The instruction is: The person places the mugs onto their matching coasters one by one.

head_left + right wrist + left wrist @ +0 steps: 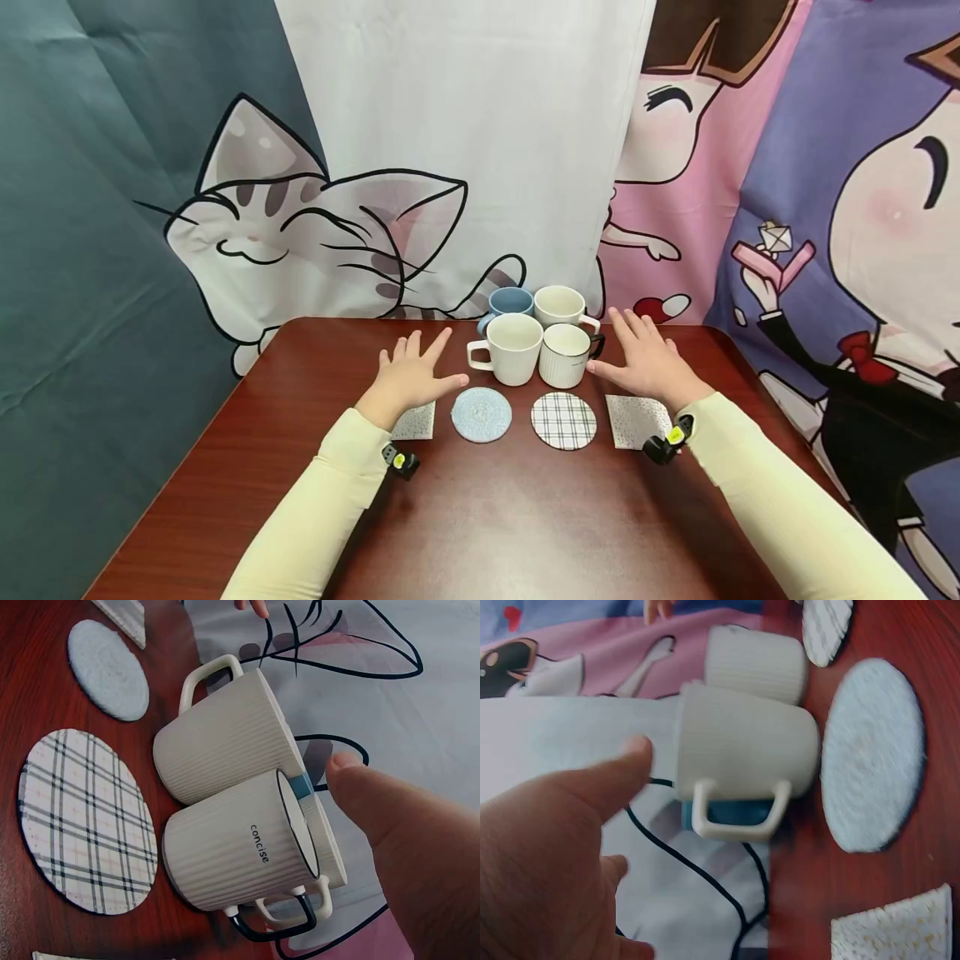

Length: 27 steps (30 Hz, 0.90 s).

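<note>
My left hand [411, 379] hovers with fingers spread, left of the mugs and holding nothing. My right hand [647, 358] hovers likewise on their right, nearest the black-handled mug. Front left in the cluster stands a large white ribbed mug [514, 350], its handle to the left. Beside it is a smaller white mug [232, 844] with a black rim, a black handle and the word "concise". Behind them stand a blue mug [512, 302] and another white mug [559, 305], partly hidden. All the mugs are upright.
Before the mugs lie a round light-blue coaster [482, 415] and a round plaid coaster [564, 422]. A square speckled coaster [414, 423] lies partly under the left hand, another square coaster [636, 420] near the right wrist. A printed cloth [480, 125] hangs behind the brown table [525, 533].
</note>
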Available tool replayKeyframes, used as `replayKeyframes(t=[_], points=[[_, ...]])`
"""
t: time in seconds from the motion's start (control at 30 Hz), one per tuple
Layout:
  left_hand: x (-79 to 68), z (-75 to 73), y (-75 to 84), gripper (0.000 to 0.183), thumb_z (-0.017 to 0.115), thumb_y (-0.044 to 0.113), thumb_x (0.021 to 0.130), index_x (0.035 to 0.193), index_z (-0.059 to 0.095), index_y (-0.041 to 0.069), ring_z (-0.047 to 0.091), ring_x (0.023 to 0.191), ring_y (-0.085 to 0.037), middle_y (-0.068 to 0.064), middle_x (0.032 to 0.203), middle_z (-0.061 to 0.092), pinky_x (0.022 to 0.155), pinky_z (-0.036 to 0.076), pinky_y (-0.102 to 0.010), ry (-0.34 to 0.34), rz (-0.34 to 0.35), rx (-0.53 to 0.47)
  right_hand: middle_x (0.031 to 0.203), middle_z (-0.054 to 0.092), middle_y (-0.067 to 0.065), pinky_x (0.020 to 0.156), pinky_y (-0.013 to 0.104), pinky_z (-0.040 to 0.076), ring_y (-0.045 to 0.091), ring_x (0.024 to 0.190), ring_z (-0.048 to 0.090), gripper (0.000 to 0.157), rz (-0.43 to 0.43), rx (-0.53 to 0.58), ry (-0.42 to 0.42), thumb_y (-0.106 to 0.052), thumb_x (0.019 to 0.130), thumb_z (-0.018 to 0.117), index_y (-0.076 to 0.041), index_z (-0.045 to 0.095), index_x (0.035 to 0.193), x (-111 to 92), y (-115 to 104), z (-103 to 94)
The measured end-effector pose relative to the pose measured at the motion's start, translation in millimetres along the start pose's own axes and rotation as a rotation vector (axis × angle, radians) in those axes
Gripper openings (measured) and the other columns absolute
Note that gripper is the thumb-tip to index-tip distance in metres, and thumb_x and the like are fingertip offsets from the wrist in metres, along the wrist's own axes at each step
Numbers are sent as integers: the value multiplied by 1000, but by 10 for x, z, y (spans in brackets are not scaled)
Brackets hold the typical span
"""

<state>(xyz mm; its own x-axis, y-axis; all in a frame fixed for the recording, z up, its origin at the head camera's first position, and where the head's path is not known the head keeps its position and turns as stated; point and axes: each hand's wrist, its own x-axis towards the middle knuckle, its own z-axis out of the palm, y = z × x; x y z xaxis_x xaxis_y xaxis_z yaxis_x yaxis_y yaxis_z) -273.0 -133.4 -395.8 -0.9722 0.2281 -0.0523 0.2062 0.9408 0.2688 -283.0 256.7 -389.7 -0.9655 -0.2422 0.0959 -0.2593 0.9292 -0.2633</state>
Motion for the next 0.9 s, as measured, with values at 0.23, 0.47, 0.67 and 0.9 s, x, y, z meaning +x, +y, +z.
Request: replayKeyframes(t=[0.23,0.47,0.67,0.9], points=[[-48,-4,121,79,56,62,94,159,33,23,49,128,-43,-26,146,41,102,43,-59,136,66,-7,160,31,25,116,60,26,43,147,28,95,-98,52,89,-52,93,67,1,24,159,65,16,7],[-38,44,219,65,59,54,96,151,48,20,61,114,-36,-17,133,57,90,52,-54,252,148,-7,157,37,25,114,58,31,42,144,36,92,-102,51,96,-51,94,66,2,26,158,129,22,25],[-27,134,279,55,62,49,97,144,55,22,63,109,-31,-10,130,61,87,54,-50,301,235,-35,152,43,25,110,60,37,42,137,45,88,-86,64,85,-49,94,66,1,29,157,163,33,50],[-29,270,334,48,65,45,96,137,61,21,62,112,-26,-5,129,61,85,55,-49,329,331,-80,152,43,25,111,60,35,42,137,44,84,-84,88,74,-44,95,67,2,33,155,195,52,85]])
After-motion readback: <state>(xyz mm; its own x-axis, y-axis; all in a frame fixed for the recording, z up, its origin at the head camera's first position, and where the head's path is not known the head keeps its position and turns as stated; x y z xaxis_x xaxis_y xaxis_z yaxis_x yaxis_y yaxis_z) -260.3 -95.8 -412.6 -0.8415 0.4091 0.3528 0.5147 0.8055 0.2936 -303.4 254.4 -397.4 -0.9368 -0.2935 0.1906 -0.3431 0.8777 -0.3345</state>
